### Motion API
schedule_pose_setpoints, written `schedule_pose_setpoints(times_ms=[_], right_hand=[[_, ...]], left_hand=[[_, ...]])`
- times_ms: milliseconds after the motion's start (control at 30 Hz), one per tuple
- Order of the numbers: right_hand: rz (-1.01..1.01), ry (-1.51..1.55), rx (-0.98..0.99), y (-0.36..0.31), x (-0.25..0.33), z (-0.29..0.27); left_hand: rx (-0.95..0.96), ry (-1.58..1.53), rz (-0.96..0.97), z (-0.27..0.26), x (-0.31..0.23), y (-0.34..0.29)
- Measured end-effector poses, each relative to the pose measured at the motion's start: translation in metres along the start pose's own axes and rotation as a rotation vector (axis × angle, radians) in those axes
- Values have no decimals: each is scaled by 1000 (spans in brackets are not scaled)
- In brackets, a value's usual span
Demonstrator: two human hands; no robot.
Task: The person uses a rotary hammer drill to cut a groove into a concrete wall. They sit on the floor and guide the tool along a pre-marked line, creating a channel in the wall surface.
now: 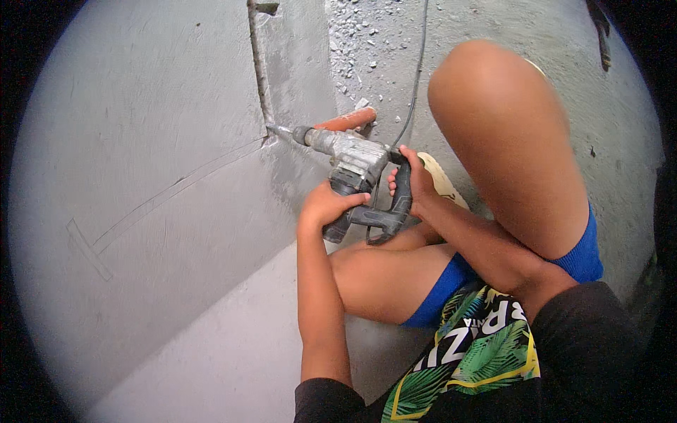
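A dusty rotary hammer drill (361,156) with a grey metal body and black grips lies across my two hands. Its chisel bit (279,131) points left and touches the grey wall (162,134) at the lower end of a cut groove (259,70). My left hand (326,207) is wrapped round the black motor housing, thumb on top. At the rear, my right hand (417,182) closes round the black handle; whether a finger presses the trigger is hidden. Pencilled lines (169,192) run along the wall from the bit toward the lower left.
An orange pipe piece (349,118) lies just behind the drill, by the foot of the wall. Rubble chips (352,49) are scattered on the floor beyond. A grey power cord (421,63) runs from the drill's rear to the far edge. My bent right knee (486,92) rises on the right.
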State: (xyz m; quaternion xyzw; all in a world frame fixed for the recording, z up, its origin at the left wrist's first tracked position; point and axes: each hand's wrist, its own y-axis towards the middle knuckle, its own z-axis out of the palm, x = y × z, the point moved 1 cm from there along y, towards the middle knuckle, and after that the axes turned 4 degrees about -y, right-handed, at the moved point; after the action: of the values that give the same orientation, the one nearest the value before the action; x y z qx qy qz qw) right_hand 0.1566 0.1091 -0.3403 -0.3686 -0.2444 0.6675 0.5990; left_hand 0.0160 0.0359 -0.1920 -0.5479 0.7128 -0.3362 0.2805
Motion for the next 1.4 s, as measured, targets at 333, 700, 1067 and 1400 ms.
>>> schedule_pose_setpoints(times_ms=[333,700,1067,1400], right_hand=[[-38,-14,-3,0,-47,20],[-63,-58,21,-2,-33,33],[-29,-73,43,-52,56,-56],[-65,-18,85,-22,65,-4]], left_hand=[[-28,-23,-20,-17,45,-10],[-37,-118,34,-25,38,-10],[-33,-144,26,59,-66,-44],[-10,-111,47,8,-65,-4]])
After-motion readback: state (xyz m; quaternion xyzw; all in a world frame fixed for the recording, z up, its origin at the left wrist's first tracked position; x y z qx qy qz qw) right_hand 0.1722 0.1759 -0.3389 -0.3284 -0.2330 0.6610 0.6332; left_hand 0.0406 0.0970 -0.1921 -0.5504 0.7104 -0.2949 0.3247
